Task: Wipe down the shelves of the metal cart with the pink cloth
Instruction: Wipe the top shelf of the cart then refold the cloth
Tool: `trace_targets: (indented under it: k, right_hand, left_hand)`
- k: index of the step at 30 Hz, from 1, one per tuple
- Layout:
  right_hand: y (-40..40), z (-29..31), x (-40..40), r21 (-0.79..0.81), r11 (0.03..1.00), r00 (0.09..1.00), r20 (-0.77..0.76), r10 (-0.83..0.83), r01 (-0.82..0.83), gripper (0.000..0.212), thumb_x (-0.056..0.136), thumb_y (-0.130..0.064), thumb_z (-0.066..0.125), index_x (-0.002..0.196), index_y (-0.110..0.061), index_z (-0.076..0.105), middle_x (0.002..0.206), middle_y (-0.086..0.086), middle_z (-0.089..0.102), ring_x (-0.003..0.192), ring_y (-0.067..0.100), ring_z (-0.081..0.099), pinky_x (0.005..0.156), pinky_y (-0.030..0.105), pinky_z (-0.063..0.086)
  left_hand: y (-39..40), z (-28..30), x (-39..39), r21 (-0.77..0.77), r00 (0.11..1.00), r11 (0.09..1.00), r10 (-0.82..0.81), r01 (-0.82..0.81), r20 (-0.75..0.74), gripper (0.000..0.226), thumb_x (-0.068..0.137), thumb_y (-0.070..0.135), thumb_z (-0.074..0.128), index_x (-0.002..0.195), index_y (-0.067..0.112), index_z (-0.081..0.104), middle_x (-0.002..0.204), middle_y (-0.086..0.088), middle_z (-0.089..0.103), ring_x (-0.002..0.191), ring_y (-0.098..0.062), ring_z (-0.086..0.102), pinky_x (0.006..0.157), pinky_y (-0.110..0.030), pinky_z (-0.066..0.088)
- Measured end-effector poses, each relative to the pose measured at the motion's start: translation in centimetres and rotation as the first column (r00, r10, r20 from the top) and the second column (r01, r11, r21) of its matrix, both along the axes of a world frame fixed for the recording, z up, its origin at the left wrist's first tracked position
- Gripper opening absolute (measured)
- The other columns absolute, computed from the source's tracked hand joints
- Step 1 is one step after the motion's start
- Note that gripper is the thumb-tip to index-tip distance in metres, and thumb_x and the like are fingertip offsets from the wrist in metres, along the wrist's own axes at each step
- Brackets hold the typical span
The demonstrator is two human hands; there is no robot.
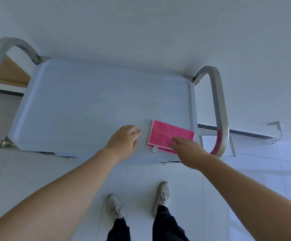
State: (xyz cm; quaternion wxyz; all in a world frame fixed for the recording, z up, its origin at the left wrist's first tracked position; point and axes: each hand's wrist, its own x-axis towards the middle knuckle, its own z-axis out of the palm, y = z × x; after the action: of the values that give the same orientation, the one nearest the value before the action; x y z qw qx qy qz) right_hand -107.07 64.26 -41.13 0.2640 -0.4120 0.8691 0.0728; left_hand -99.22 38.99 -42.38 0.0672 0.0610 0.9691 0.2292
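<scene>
The metal cart's top shelf (92,101) fills the middle of the head view, a bare tray with a raised rim. A folded pink cloth (165,133) with a small white tag lies flat near the shelf's front right corner. My right hand (188,150) reaches over the cloth's near right edge, fingers stretched out and apart, holding nothing. My left hand (125,140) hovers just left of the cloth, fingers curled loosely downward, apart from the cloth and holding nothing.
Curved steel handles rise at the cart's left end (10,47) and right end (218,108). A white wall stands right behind the cart. My feet (162,195) stand on pale floor tiles in front. A wooden surface (9,72) shows at the far left.
</scene>
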Motion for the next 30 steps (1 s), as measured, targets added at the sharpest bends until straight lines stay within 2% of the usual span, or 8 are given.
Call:
trace_targets:
  k: [3,5,8,12,17,25,30]
  right_hand:
    - [-1.0,-2.4,-1.3,-0.032,0.995,0.995,-0.036,0.090,-0.091,0.055,0.097,-0.021,0.038,0.148,-0.023,0.016,0.158,0.003,0.007,0.145,0.022,0.007,0.113,0.035,0.001]
    - [-1.4,-4.0,-1.9,-0.017,0.992,0.990,-0.067,0.124,-0.125,0.054,0.099,-0.040,0.022,0.149,-0.023,0.008,0.157,0.003,-0.001,0.145,0.022,-0.002,0.113,0.036,-0.007]
    - [-1.3,-5.6,-2.4,-0.004,0.988,0.983,-0.100,0.156,-0.157,0.062,0.094,-0.052,0.005,0.149,-0.023,0.005,0.156,0.003,-0.004,0.145,0.024,-0.003,0.117,0.042,-0.004]
    - [-1.3,-7.4,-3.2,-0.048,0.984,0.971,-0.182,0.158,-0.169,0.061,0.096,-0.051,0.014,0.148,-0.019,0.016,0.155,0.008,0.007,0.143,0.027,0.006,0.115,0.050,0.007]
    - [-1.1,-8.3,-2.4,-0.090,0.991,0.985,-0.149,0.088,-0.102,0.061,0.095,-0.051,0.013,0.148,-0.020,0.009,0.156,0.007,0.002,0.144,0.027,0.003,0.116,0.047,0.002]
    - [-0.2,-8.0,1.2,-0.083,0.996,0.996,-0.088,-0.028,0.021,0.060,0.095,-0.052,0.005,0.147,-0.025,-0.007,0.156,0.003,-0.010,0.143,0.022,-0.016,0.115,0.042,-0.011]
    - [0.1,-8.2,1.0,-0.122,0.991,0.996,-0.063,-0.061,0.053,0.058,0.094,-0.054,0.004,0.146,-0.031,-0.010,0.155,-0.004,-0.012,0.143,0.017,-0.017,0.115,0.039,-0.012]
  left_hand:
    - [-0.7,-2.0,-0.6,-0.088,1.000,0.996,-0.012,0.011,-0.013,0.039,0.086,0.008,0.055,0.124,0.000,0.054,0.138,-0.020,0.046,0.128,-0.036,0.042,0.109,-0.047,0.030]
    - [-1.1,-3.5,-1.3,-0.141,0.999,0.989,-0.042,0.041,-0.004,0.045,0.091,0.016,0.052,0.133,0.002,0.045,0.147,-0.018,0.034,0.136,-0.034,0.031,0.114,-0.047,0.020]
    - [-1.4,-5.3,-2.8,-0.200,0.996,0.976,-0.092,0.090,-0.001,0.052,0.094,0.026,0.046,0.140,0.006,0.034,0.152,-0.014,0.023,0.140,-0.031,0.021,0.115,-0.045,0.011]
    - [-1.0,-7.3,-4.4,-0.221,0.997,0.972,-0.080,0.081,0.011,0.055,0.096,0.034,0.038,0.144,0.010,0.027,0.155,-0.011,0.018,0.143,-0.027,0.014,0.117,-0.042,0.006]
    - [-0.9,-7.8,-4.2,-0.176,0.997,0.982,-0.075,0.073,-0.009,0.054,0.090,0.032,0.030,0.136,0.006,0.043,0.147,-0.014,0.035,0.137,-0.030,0.031,0.113,-0.046,0.023]
    - [-0.9,-6.9,-3.8,-0.176,0.997,0.981,-0.080,0.083,0.021,0.056,0.087,0.028,0.028,0.135,0.006,0.044,0.146,-0.015,0.037,0.136,-0.030,0.032,0.113,-0.046,0.023]
    - [-0.9,-7.1,-3.7,-0.178,0.995,0.979,-0.091,0.095,0.028,0.057,0.087,0.027,0.027,0.136,0.005,0.043,0.147,-0.015,0.035,0.137,-0.031,0.030,0.114,-0.045,0.022]
